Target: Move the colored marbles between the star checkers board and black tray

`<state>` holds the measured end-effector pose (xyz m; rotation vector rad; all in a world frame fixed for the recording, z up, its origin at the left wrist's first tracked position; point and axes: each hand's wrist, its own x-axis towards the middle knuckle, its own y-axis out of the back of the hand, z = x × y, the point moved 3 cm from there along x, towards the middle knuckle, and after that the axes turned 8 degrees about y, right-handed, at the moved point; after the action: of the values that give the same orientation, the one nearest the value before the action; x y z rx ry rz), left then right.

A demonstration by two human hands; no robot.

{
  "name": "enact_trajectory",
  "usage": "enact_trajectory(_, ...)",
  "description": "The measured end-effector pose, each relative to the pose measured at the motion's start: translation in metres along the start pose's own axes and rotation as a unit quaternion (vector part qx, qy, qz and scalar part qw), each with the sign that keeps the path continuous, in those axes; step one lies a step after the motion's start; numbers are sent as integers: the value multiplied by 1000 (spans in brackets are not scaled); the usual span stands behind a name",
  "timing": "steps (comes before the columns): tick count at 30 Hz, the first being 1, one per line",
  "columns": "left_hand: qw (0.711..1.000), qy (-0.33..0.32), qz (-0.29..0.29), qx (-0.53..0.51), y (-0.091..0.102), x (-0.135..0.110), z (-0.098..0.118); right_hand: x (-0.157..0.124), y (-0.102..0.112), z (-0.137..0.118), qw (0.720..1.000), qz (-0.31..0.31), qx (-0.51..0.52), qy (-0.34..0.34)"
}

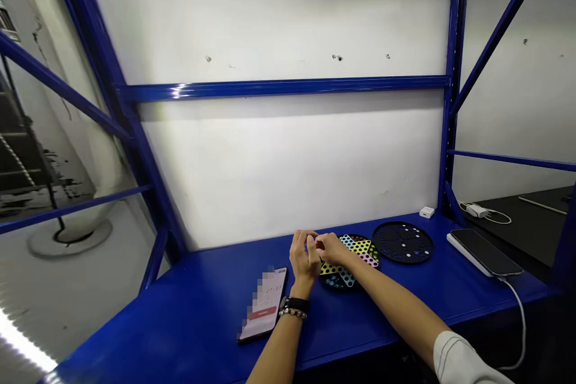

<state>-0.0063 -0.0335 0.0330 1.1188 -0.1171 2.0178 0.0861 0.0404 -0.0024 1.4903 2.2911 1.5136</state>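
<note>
1. The left hand [302,257] and right hand [332,248] meet fingertip to fingertip just above the desk [202,324]. They hover at the near-left edge of the coloured board [355,255].
2. Both grips are narrow, with the fingers curled in and pinched towards each other. This looks like fine two-handed work on something tiny, but whether a small piece sits between them is too small to tell.
3. The coloured board lies flat on the desk, partly hidden by the right forearm. It is a round tray of holes in yellow, pink, blue and green sectors, close enough that both hands can work at it.
4. A black disc [404,242] with a few pale dots lies flat just to the board's right, apart from it.
5. A phone [265,307] lies face up beside the left wrist with its screen lit, probably placed there to be read at a glance. The wrist wears a dark wristband [296,305] and a bead bracelet.
6. A second phone [486,251] rests at the far right with a white cable [522,318] running off the desk's edge. A small white plug [426,212] sits by the wall.
7. The desk is a glossy blue metal shelf within a blue rack frame [288,88]. It stands against a scuffed white wall [288,174], and a dark neighbouring desk [526,222] lies to the right.
</note>
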Motion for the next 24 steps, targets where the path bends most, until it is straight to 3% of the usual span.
enact_trajectory(4,1000,4,-10,0,0,0,0,-6,13,7,1000,2,-16,-7)
enact_trajectory(8,1000,12,-20,3,0,1,2,-28,54,25,998,8,-27,-49)
enact_trajectory(12,1000,14,-22,-1,0,0,3,-72,104,51,987,-43,-110,-109)
enact_trajectory(15,1000,11,-27,0,-2,-1,4,-113,130,65,962,-90,-214,-145)
enact_trajectory(19,999,8,-39,9,-5,-2,4,-156,139,72,960,-142,-216,-110)
enact_trajectory(24,999,17,-48,15,-6,-3,2,-165,138,76,943,-104,-304,-83)
